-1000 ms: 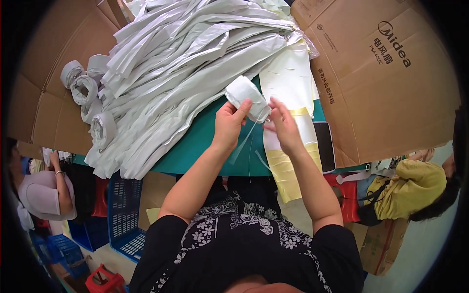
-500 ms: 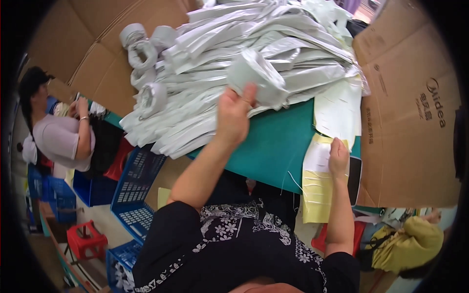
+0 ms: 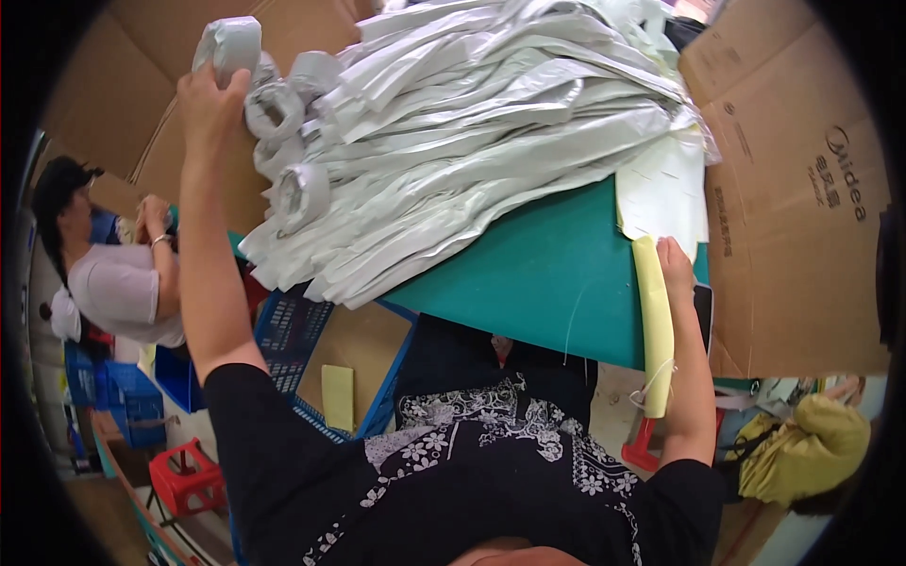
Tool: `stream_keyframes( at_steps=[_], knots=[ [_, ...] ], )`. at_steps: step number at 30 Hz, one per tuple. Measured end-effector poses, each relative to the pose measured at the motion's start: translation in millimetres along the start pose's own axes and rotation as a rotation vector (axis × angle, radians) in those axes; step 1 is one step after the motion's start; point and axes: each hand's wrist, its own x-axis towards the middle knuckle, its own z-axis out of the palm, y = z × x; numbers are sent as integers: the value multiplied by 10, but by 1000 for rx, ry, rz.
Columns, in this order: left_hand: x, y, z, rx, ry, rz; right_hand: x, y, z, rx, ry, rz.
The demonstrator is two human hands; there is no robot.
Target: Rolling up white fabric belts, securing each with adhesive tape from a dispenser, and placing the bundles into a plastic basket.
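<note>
My left hand reaches up at the far left, fingers wrapped round a roll of white strip. Below that hand lie several similar white rolls beside the cardboard. At the right edge of the table my right hand grips a yellow sheet, which hangs curled, a loose thread at its lower end. A pale sheet lies just beyond the right hand. Long white strips, heaped and overlapping, cover most of the table between my hands.
The green tabletop shows in front of the heap. Cardboard walls stand at both sides. Below left is a blue crate with a yellow piece in it. A red stool and other people are nearby.
My left hand has carried the white roll from over the heap to the far left, above the other rolls. The yellow sheet in my right hand has turned from flat to curled.
</note>
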Motion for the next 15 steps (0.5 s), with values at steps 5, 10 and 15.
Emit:
stream_keyframes(
  at_steps=[5,10,15],
  knots=[
    [555,-46,502,345,-151,348,-73,-239,-273,449,-99,204],
    [807,189,1091,317,-305,372,-236,-286,-497,482,12,189],
    [1042,-1065,2041,-48,-917,-83,-224,-462,-642,464,16,140]
  ],
)
